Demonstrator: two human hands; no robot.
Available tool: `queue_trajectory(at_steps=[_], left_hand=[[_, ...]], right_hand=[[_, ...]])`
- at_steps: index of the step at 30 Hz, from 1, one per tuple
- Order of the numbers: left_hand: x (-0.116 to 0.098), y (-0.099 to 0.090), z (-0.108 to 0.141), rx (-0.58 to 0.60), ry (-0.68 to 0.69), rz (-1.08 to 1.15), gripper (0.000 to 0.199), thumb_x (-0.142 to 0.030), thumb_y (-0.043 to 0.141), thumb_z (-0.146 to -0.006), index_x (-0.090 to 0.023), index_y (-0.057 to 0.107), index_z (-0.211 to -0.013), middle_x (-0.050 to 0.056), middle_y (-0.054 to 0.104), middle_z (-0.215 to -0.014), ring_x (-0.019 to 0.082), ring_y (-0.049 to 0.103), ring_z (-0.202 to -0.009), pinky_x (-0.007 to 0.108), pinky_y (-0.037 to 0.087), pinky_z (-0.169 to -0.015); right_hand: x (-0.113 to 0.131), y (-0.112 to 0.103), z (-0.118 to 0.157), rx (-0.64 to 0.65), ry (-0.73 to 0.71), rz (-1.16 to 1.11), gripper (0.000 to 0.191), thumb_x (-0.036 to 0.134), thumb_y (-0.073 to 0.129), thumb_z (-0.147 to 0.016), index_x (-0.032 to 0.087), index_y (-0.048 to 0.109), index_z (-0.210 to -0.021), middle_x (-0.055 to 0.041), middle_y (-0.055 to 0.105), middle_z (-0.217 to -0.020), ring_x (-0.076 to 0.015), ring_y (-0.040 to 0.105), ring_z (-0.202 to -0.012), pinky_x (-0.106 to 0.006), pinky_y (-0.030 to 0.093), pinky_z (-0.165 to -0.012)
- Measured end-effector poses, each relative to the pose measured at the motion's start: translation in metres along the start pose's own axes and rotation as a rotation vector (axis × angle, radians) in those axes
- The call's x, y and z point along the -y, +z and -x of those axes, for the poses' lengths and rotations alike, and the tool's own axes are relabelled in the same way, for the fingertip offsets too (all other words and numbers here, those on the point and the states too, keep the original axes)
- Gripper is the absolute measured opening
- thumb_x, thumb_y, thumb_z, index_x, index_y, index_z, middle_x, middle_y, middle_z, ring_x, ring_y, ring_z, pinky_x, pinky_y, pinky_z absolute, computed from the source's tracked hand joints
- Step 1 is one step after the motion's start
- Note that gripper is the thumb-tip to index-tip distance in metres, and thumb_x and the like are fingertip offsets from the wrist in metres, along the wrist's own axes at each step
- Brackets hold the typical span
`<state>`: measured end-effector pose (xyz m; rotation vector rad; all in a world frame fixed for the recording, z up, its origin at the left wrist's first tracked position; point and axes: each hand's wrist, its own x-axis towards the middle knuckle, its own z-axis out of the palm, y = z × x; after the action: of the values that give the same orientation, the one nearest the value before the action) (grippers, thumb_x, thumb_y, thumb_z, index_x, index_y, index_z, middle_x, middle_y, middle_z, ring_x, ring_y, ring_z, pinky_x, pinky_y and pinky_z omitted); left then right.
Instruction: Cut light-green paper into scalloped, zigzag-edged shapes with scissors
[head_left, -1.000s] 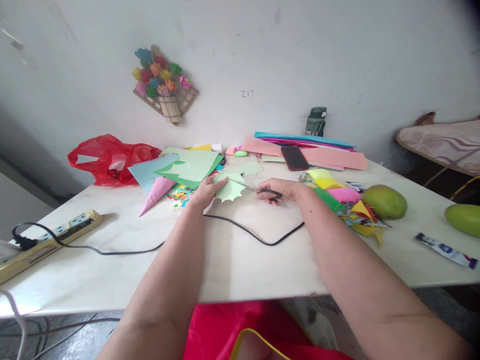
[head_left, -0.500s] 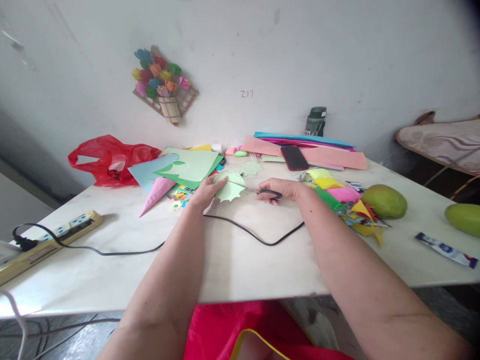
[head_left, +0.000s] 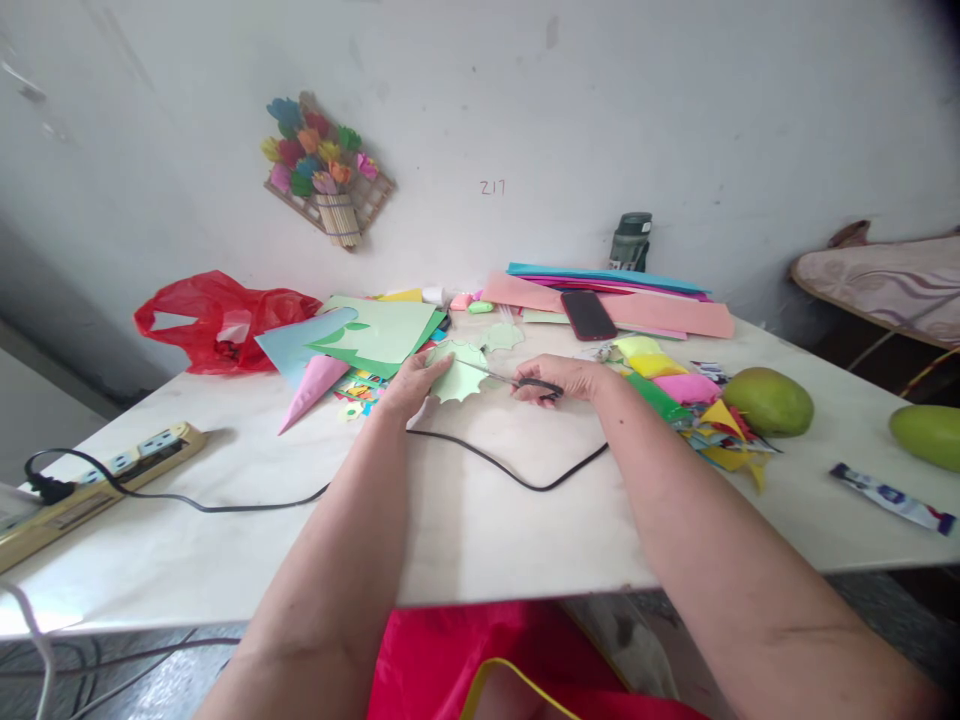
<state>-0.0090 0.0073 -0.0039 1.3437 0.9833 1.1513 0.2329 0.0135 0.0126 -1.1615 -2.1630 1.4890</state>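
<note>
My left hand (head_left: 417, 382) pinches the left edge of a pale green paper piece (head_left: 463, 374) with a scalloped rim. In my right hand (head_left: 559, 378) is a pair of scissors (head_left: 541, 385) with dark handles. Their blades point left and lie across the paper's face, the tips near my left thumb. Just behind is another, smaller pale green scalloped piece (head_left: 505, 336). Green paper sheets (head_left: 375, 333) and a pink paper cone (head_left: 315, 386) rest to the left of my left hand.
A black cord (head_left: 517, 480) runs across the table in front of the paper to a power strip (head_left: 135, 470). At right are a phone (head_left: 589, 316), clay packets (head_left: 679, 385), paper scraps, a green mango (head_left: 770, 402) and a tube (head_left: 892, 498). A red bag (head_left: 217, 315) stands back left.
Hardly anything differs. The scissor blades have shifted very slightly over the paper, and my hands stay in nearly the same place.
</note>
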Motion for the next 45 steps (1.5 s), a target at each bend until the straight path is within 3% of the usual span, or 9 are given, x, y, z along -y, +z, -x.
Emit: queue_trajectory(at_steps=[8,14,23,36,45], left_hand=[[0.002,-0.002,-0.001,-0.009,-0.012,0.031,0.039,-0.035,0.073,-0.058,-0.012,0.061,-0.087,0.006,0.066,-0.076,0.014,0.06,-0.058,0.024,0.047,-0.051],[0.001,0.0,0.0,-0.034,-0.036,0.082,0.041,-0.025,0.079,-0.05,-0.014,0.062,-0.087,0.007,0.068,-0.082,0.017,0.063,-0.064,0.025,0.05,-0.057],[-0.002,0.002,0.002,-0.068,-0.073,0.091,0.043,-0.023,0.08,-0.048,-0.014,0.061,-0.086,0.006,0.068,-0.082,0.016,0.063,-0.065,0.025,0.05,-0.057],[-0.003,0.001,0.004,0.007,-0.131,0.025,0.041,-0.024,0.077,-0.052,-0.012,0.061,-0.088,0.004,0.065,-0.067,0.014,0.059,-0.05,0.019,0.041,-0.039],[-0.005,0.006,0.009,0.157,-0.151,0.081,0.044,-0.023,0.079,-0.049,-0.009,0.062,-0.088,0.009,0.067,-0.077,0.018,0.062,-0.063,0.028,0.05,-0.058]], right_hand=[[-0.006,-0.003,0.0,-0.013,0.005,0.044,0.027,0.04,0.061,-0.072,0.015,0.056,-0.081,0.0023,0.053,-0.052,-0.0073,0.048,-0.04,-0.018,0.033,-0.036],[0.001,-0.001,0.004,-0.002,0.001,0.033,0.024,0.038,0.061,-0.072,0.015,0.055,-0.078,0.0034,0.05,-0.051,-0.0056,0.043,-0.039,-0.018,0.033,-0.037],[-0.001,-0.001,0.001,-0.016,-0.02,-0.031,0.021,0.031,0.063,-0.071,0.013,0.056,-0.08,0.0042,0.047,-0.048,-0.0048,0.039,-0.038,-0.017,0.031,-0.036],[0.0,-0.001,0.0,-0.067,-0.044,-0.017,0.022,0.028,0.064,-0.068,0.012,0.057,-0.081,0.0049,0.046,-0.051,-0.0043,0.039,-0.038,-0.018,0.032,-0.036],[0.002,0.001,0.0,-0.093,-0.032,-0.068,0.017,0.024,0.064,-0.068,0.012,0.059,-0.079,0.0032,0.049,-0.053,-0.0049,0.041,-0.039,-0.018,0.032,-0.036]])
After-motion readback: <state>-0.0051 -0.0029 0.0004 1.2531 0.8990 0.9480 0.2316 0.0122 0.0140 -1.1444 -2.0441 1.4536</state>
